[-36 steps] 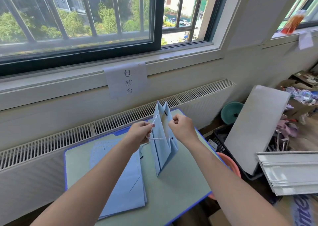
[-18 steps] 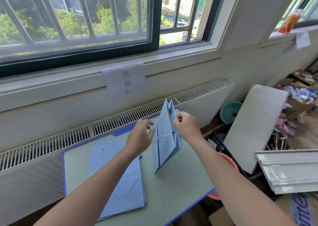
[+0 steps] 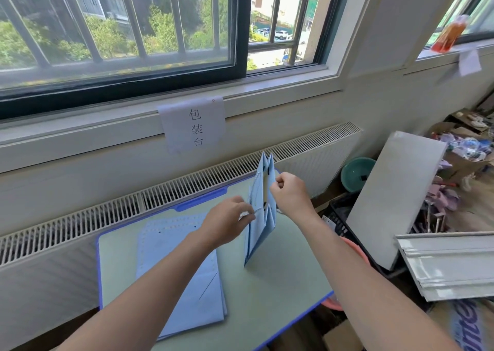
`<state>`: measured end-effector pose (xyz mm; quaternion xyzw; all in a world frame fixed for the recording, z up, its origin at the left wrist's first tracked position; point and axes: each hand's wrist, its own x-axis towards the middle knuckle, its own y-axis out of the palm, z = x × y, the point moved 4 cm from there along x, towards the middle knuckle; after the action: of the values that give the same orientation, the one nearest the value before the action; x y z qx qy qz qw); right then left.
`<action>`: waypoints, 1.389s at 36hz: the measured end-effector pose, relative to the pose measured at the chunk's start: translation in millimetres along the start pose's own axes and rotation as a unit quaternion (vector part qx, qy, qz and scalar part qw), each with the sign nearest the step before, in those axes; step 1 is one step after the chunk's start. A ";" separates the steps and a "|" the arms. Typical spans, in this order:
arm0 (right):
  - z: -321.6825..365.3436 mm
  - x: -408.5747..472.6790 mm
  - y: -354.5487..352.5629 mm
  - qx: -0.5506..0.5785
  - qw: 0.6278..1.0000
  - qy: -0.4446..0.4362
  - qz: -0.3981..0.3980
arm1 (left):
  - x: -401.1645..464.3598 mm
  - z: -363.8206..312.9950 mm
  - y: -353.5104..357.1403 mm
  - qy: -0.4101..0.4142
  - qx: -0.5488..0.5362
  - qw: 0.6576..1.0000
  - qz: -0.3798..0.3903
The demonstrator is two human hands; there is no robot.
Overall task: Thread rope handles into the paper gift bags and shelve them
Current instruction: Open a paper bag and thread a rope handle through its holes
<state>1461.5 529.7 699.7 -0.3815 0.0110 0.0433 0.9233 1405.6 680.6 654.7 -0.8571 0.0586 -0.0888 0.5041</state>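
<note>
A light blue paper gift bag point(image 3: 260, 233) stands upright on the small green table point(image 3: 280, 284), its mouth facing up. My right hand point(image 3: 290, 193) pinches the bag's right upper edge. My left hand point(image 3: 228, 223) pinches the end of a thin white rope handle point(image 3: 247, 214) at the bag's left panel. The rope runs along that panel up toward the rim. A stack of flat blue bags point(image 3: 184, 278) lies on the table's left half, partly under my left forearm.
A radiator grille point(image 3: 160, 198) runs behind the table under the window sill with a paper sign point(image 3: 195, 126). To the right stand a white board point(image 3: 393, 198), a teal basin point(image 3: 357, 173), a black crate point(image 3: 336, 217) and white trim pieces point(image 3: 449, 265).
My left hand let go of the rope, spread beside the bag, and now pinches the rope again lower at the left panel. The right hand stays on the bag's edge.
</note>
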 end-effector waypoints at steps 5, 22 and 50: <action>-0.5 8.0 -5.2 0.122 0.991 0.055 -0.005 | -7.6 -9.8 -3.5 0.022 -0.197 0.979 -0.050; -63.1 25.9 -3.9 0.075 0.994 0.038 -0.067 | -8.6 22.0 -3.5 -0.250 -0.432 0.845 -0.193; -191.0 46.5 120.3 -0.200 0.974 -0.079 0.078 | 23.7 50.1 194.2 -0.124 0.120 0.978 0.115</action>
<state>1499.5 483.1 477.2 -0.5519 -0.0411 0.1460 0.8200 1437.2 624.7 463.2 -0.7822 0.0831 0.0707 0.6134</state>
